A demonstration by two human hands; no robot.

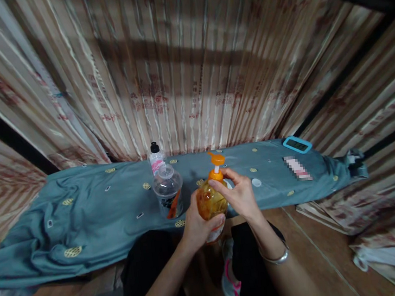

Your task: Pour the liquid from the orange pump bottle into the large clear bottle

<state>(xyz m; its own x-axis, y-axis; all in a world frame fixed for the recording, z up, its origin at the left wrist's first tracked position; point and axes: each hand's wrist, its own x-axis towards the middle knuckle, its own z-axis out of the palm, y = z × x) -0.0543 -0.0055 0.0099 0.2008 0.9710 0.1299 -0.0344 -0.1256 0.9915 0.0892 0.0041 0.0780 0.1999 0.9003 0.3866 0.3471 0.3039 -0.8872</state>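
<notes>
Fingers of the right hand pinch the orange collar of the pump bottle; left hand wraps its body, just right of the clear jar. Keeping the bottle upright should help.

Left hand wraps amber plastic pump bottle; right hand fingers at orange pump collar. Clear lidded jar just beside, on teal patterned cloth.

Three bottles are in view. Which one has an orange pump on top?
The amber pump bottle held in both hands, left hand and right hand. The clear domed-lid bottle and the small black-capped bottle have none.
</notes>
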